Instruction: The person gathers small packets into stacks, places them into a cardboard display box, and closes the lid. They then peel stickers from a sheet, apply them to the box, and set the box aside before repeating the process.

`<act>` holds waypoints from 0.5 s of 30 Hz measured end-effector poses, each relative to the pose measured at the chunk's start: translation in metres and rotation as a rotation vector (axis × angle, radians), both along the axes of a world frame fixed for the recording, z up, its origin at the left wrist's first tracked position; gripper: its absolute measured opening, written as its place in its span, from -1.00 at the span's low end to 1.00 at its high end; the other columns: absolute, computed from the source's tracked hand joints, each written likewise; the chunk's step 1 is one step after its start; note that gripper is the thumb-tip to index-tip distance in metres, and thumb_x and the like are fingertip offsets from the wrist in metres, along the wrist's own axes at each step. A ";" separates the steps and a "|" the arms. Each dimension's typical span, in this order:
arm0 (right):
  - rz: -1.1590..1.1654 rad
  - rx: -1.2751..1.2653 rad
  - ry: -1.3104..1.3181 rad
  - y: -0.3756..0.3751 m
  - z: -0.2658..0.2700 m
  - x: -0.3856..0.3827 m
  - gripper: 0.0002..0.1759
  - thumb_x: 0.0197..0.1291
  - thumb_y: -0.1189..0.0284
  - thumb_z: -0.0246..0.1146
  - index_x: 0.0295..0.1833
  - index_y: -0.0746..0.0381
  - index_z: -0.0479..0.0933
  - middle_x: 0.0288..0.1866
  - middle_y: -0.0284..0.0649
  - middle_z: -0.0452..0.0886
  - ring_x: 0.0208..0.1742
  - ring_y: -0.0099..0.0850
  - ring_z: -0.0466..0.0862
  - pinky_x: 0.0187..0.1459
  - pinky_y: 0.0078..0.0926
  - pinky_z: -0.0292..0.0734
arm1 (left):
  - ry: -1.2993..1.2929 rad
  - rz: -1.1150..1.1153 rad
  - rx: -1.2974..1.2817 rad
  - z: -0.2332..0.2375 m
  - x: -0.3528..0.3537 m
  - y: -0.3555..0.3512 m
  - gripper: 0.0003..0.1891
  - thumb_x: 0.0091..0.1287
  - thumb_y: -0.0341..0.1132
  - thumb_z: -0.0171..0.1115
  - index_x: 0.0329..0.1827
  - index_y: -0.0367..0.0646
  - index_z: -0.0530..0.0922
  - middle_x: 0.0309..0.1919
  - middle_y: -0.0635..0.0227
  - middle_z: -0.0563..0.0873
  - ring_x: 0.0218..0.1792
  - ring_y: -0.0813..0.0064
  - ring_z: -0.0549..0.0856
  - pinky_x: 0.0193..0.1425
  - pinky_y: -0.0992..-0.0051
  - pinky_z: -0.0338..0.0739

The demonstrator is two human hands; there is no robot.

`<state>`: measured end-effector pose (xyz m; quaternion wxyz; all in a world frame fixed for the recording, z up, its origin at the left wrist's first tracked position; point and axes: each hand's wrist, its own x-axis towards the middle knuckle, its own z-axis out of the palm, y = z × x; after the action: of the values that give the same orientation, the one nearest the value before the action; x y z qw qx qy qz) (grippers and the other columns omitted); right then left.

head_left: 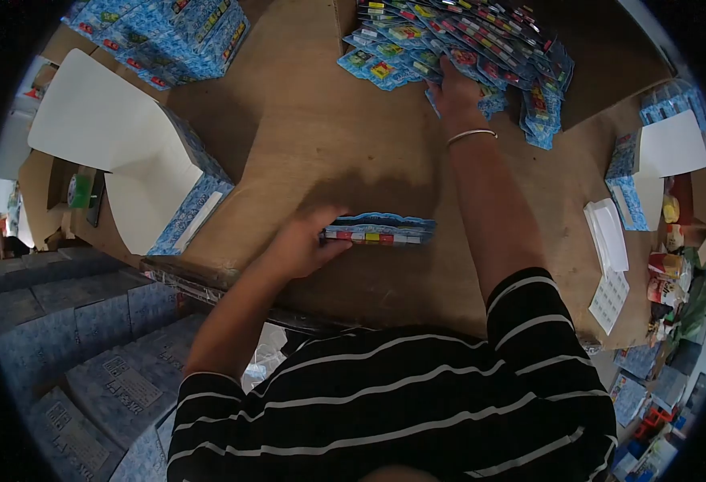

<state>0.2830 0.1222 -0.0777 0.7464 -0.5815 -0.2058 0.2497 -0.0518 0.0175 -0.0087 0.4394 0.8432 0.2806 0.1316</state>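
My left hand is closed on the left end of a small stack of blue printed packets, held edge-up over the table. A row of coloured pieces shows along the stack's near edge. Farther off, my right hand reaches into a large heap of similar packets. Its fingers are bent over a blue packet at the near side of the heap, and their tips are partly hidden. A bracelet circles the right wrist.
Open blue-and-white cartons stand at the left and right of the wooden table. Blue boxes are stacked at the far left. White sheets lie near the right edge. More cartons fill the lower left.
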 end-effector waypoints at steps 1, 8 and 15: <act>0.002 -0.002 0.000 -0.004 0.004 0.000 -0.58 0.08 0.35 0.30 0.02 0.32 0.44 -0.06 -0.20 0.53 -0.09 -0.33 0.56 -0.26 -0.38 0.59 | -0.013 -0.003 -0.028 0.000 0.000 0.000 -0.58 0.03 -0.37 0.38 -0.01 -0.17 0.50 -0.20 0.13 0.61 -0.22 0.16 0.62 -0.14 0.37 0.51; 0.316 -0.048 0.214 -0.121 0.041 -0.021 -0.70 0.12 0.41 0.26 -0.01 0.25 0.50 -0.16 -0.33 0.59 -0.21 -0.47 0.59 -0.20 -0.51 0.50 | -0.043 -0.045 -0.032 -0.007 -0.007 0.001 -0.62 0.02 -0.38 0.39 -0.07 -0.19 0.51 -0.23 0.14 0.62 -0.21 0.15 0.61 -0.10 0.37 0.50; 0.732 -0.723 -1.072 -0.217 0.114 -0.058 -0.80 0.13 0.46 0.21 -0.14 0.32 0.53 -0.27 -0.12 0.60 -0.25 -0.40 0.60 -0.24 -0.44 0.48 | -0.193 0.005 0.285 -0.006 0.011 -0.005 -0.38 -0.12 -0.43 0.46 0.08 -0.17 0.40 -0.03 0.12 0.51 -0.03 0.15 0.54 0.06 0.35 0.42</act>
<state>0.2252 -0.0950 0.0361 0.1746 -0.7273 -0.6274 0.2167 -0.0406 0.0122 -0.0150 0.3401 0.8797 0.2176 0.2514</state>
